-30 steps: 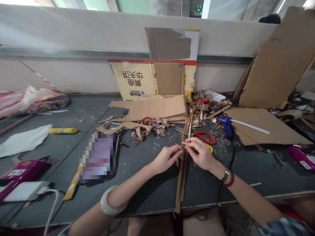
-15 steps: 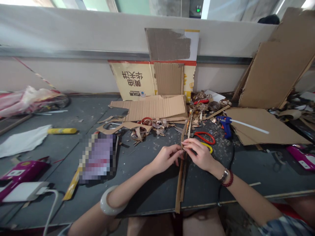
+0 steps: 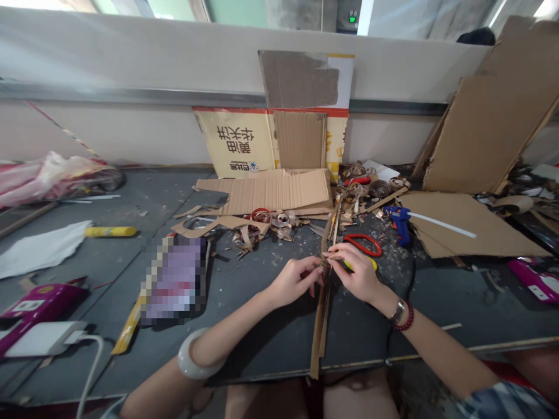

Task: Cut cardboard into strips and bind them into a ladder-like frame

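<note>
I see the long, narrow brown cardboard strip (image 3: 320,331) running away from me, pinched near its middle by my almost-closed left hand (image 3: 297,283) and right hand (image 3: 356,273).

**Cream partition beneath glazed panels**

A low cream partition wall (image 3: 131,52) runs across the room, banded by a grey metal rail (image 3: 131,96). Above it, pale green glass panes (image 3: 231,11) and a concrete pillar (image 3: 297,14) stand beside a small wall unit with a green display (image 3: 350,17). Bright daylight shows at the top corners. A dark grey workbench (image 3: 109,198) stretches along the wall, over a speckled concrete floor (image 3: 414,390).
</note>
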`<state>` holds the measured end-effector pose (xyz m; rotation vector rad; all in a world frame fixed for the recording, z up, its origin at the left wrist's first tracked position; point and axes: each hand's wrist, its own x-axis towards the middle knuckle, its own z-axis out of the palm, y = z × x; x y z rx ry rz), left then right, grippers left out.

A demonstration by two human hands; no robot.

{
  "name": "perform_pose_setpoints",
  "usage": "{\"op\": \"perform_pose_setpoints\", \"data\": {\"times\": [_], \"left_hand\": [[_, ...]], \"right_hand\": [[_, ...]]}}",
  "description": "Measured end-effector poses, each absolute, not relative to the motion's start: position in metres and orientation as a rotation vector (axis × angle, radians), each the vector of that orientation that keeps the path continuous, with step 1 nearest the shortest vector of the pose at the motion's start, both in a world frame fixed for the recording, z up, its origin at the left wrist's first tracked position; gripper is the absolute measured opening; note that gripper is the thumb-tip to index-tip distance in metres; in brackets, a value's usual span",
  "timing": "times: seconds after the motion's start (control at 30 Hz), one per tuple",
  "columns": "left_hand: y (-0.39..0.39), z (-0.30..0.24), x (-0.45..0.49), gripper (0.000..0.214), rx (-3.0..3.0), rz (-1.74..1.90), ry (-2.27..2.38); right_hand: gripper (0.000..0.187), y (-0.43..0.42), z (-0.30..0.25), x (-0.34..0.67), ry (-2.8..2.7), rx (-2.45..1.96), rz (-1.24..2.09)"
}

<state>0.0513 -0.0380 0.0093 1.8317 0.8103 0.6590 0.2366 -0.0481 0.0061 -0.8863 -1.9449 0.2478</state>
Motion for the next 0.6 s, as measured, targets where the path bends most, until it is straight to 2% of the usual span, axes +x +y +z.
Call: {"op": "perform_pose_setpoints", "data": {"times": [0.6], "left_hand": [[-0.0377,0.0087,0.0518,0.030,1.762,0.656,0.810]], "right_hand": [[0.014,-0.0462,-0.0002,0.2373,-1.965,-0.871,0.269]]}}
